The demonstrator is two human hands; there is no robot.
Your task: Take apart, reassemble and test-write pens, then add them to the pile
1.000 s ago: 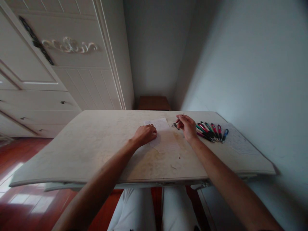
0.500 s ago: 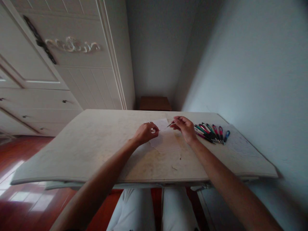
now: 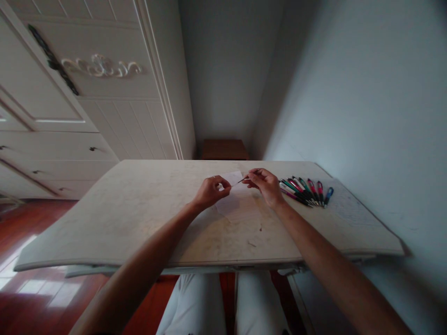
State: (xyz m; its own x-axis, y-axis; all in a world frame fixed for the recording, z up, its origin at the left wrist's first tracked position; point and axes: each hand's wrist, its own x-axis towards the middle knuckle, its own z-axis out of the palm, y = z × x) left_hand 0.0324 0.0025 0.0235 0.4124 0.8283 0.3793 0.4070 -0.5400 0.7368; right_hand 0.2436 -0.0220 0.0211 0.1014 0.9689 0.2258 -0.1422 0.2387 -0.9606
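Observation:
My left hand (image 3: 211, 191) is closed in a pinch over the white paper (image 3: 240, 209); what sits between its fingertips is too small to make out. Opposite it, my right hand (image 3: 267, 186) grips a thin dark rod (image 3: 242, 179) that looks like a pen refill. The rod slants down to the left, its pale thin end close to the left fingertips; whether they touch, I cannot tell. Several click pens (image 3: 307, 190) lie fanned out to the right of my right hand.
The pale, stained table (image 3: 139, 204) spreads out on both sides of my hands. Small dark bits (image 3: 252, 244) lie near its front edge. At the right is a scribbled area (image 3: 356, 211). A white cabinet (image 3: 122, 121) stands at left, a wall (image 3: 377, 107) at right.
My right hand has moved the rod slightly left, bringing its tip nearer to my left fingertips. My left hand keeps its pinch, and the pens lie as before.

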